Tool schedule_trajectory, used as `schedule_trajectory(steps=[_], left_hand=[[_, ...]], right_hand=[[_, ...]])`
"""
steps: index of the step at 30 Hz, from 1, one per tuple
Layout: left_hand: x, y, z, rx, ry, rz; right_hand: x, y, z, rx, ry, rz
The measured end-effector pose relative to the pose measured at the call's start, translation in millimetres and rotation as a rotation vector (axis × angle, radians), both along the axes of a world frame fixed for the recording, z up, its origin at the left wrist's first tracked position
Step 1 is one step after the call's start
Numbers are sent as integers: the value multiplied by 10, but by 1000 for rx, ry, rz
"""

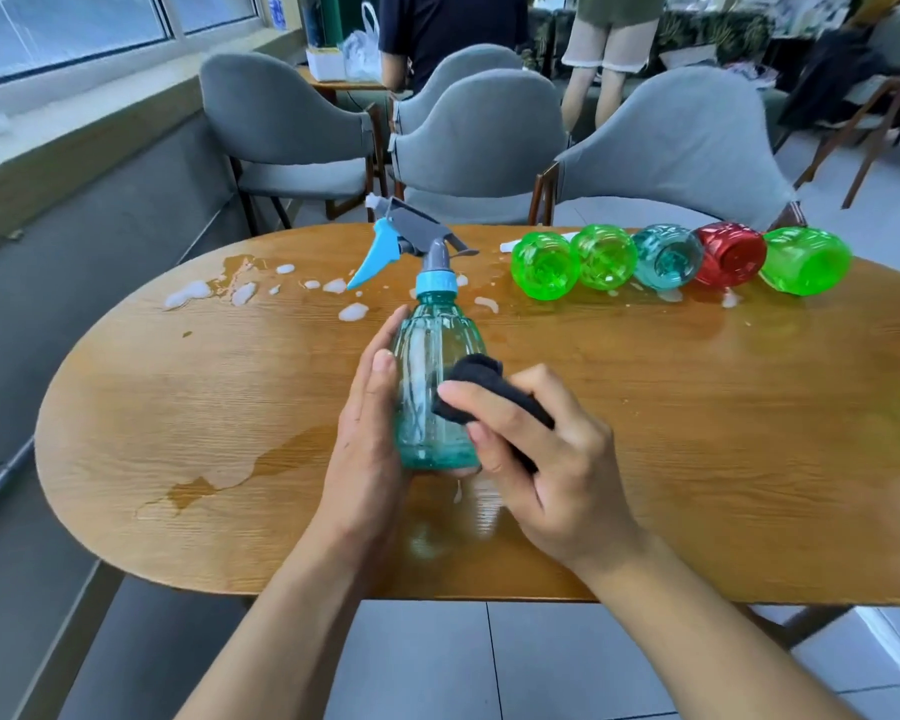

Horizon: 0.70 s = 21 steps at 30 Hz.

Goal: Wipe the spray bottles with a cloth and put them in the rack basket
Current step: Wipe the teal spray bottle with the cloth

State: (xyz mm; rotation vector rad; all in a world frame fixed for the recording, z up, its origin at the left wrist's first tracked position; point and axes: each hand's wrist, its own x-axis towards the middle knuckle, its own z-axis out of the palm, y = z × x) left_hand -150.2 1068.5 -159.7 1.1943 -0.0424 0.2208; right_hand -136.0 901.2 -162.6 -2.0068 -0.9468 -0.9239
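A translucent teal ribbed plastic spray bottle (430, 387) with a grey-and-blue trigger head stands upright, held just above the oval wood-grain desk (178, 407). The left hand (365, 439) wraps its lower body, thumb along the near side, fingers (385, 330) curled behind. The right hand (536, 449) pinches a crumpled black cloth (476, 392) against the bottle's right flank. Water puddles and foam dabs (245, 292) mark the glossy desk. At its far edge lie five bottles on their sides: three green (545, 265), one teal, one red (729, 254).
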Motion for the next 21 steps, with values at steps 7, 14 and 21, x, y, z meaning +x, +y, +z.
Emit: schedule_trajectory(steps=[7, 14, 21], left_hand=[[-36, -62, 35, -106, 59, -66], [-104, -134, -10, -40, 29, -156], [-275, -92, -22, 20, 18, -53]], right_hand=[[44, -72, 73, 353, 311, -30], [-92, 59, 159, 303, 310, -19], [42, -48, 455, 180, 192, -136]])
